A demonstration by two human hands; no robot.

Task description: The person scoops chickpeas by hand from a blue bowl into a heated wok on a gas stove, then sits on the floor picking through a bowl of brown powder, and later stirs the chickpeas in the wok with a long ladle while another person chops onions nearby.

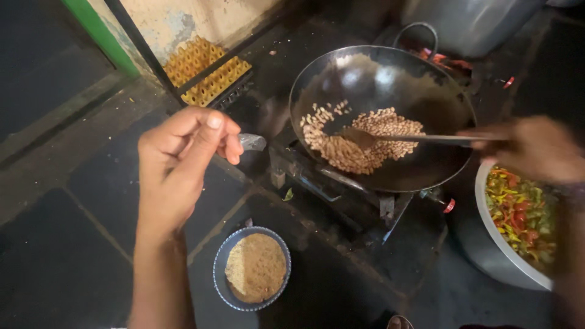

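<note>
A black wok (426, 85) sits on a burner and holds pale peanuts (356, 143) heaped at its lower left. My right hand (530, 149), blurred at the right edge, grips the handle of a long metal spatula (402, 137) whose blade lies in the peanuts. My left hand (183, 161) hovers over the dark floor left of the stove, fingers curled with thumb against fingertips; nothing shows in it. Below it rests a small blue bowl (220, 268) of brown powder.
A large metal bowl (487, 244) of chopped red, green and yellow vegetables stands at the lower right. A yellow egg tray (204, 70) leans against the wall at the top left. A big metal pot (469, 21) stands behind the wok. Red stove knob (449, 205).
</note>
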